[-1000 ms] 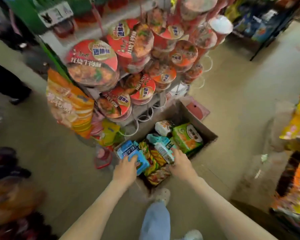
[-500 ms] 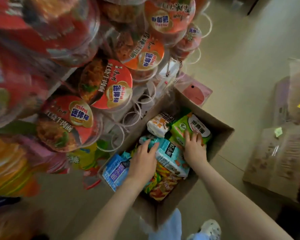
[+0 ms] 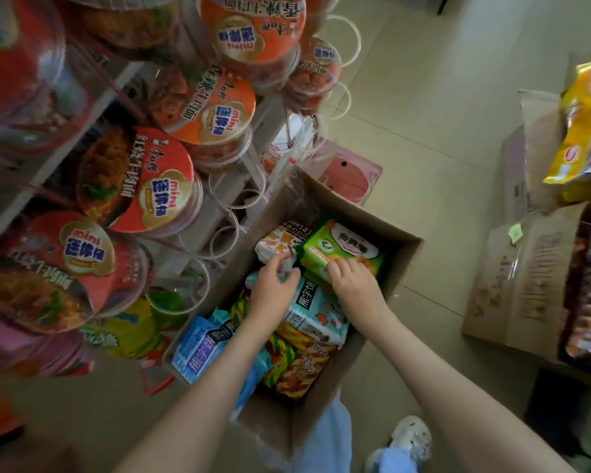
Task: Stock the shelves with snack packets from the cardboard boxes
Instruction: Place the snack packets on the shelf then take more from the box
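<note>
An open cardboard box [image 3: 401, 249] stands on the floor at the foot of the rack, full of snack packets. My left hand [image 3: 273, 290] reaches into it, and its curled fingers touch the edge of a white and orange packet [image 3: 275, 238] at the far end. My right hand [image 3: 354, 283] lies beside it with curled fingers on the near edge of a green packet [image 3: 345, 247]. Pale blue packets [image 3: 316, 310] and yellow-red packets [image 3: 296, 365] lie under my forearms. Whether either hand has a firm hold is unclear.
A rack [image 3: 171, 172] of red and orange mini noodle cups hangs over the box on the left, with several empty clear rings. More cardboard boxes [image 3: 522, 285] and yellow packets [image 3: 584, 128] stand on the right. My shoe [image 3: 411, 438] is on the tiled floor beside the box.
Both hands have moved from the near blue packets to the far end of the box, and the camera has dropped closer to it.
</note>
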`<state>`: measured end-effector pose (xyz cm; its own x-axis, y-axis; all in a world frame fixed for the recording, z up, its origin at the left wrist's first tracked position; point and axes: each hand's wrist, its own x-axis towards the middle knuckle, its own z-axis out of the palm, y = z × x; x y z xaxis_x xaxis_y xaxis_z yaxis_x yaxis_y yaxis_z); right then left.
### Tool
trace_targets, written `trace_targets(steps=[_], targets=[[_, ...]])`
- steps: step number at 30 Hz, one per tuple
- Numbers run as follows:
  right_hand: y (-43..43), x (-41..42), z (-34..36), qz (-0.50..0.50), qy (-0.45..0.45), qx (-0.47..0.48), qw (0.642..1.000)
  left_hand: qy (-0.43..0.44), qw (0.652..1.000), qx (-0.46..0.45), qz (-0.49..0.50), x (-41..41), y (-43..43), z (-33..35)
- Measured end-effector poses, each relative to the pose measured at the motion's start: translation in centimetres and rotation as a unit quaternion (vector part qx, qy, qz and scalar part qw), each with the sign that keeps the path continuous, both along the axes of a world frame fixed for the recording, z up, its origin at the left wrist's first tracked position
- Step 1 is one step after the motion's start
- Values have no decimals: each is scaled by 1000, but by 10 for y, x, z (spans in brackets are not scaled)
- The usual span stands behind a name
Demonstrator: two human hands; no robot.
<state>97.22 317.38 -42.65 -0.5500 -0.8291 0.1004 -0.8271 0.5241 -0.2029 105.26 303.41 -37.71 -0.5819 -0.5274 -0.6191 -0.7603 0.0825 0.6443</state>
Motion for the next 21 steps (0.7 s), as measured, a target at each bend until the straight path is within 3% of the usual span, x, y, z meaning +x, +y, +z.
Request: trace_targets(steps=[1, 3, 4, 6, 8, 11, 12, 14, 16, 17, 19, 21], targets=[[1, 4, 6, 32, 21, -32, 999, 0, 992, 99, 84, -3, -2, -3], [3, 14, 18, 91, 59, -113, 988, 2, 933, 290, 215, -6, -5, -7], [5, 19, 22, 117, 79, -141, 980, 6, 909, 339, 242, -5, -7, -8], [10, 28, 31, 159, 65, -159, 972, 14, 903, 338, 265, -4, -3, -6], [17, 36, 39, 156, -6, -161, 975, 16, 917, 280, 283, 0, 3, -5], [25, 37, 60, -38, -232, -140, 962, 55, 906, 289, 303, 10, 10, 10], [28, 34, 70, -141, -289, -135, 937, 77, 896, 302, 316, 14, 12, 20], [36, 22, 90, -286, -410, -154, 852, 128, 875, 329, 332, 16, 16, 40], [46, 11, 108, -320, -497, -230, 773, 179, 863, 352, 315, 12, 26, 67], [51, 7, 124, -312, -519, -268, 749, 197, 861, 362, 300, 9, 33, 81], [68, -1, 158, -308, -508, -325, 736, 230, 858, 386, 250, -2, 51, 115], [96, -10, 198, -295, -466, -370, 748, 258, 852, 412, 193, -13, 72, 148]])
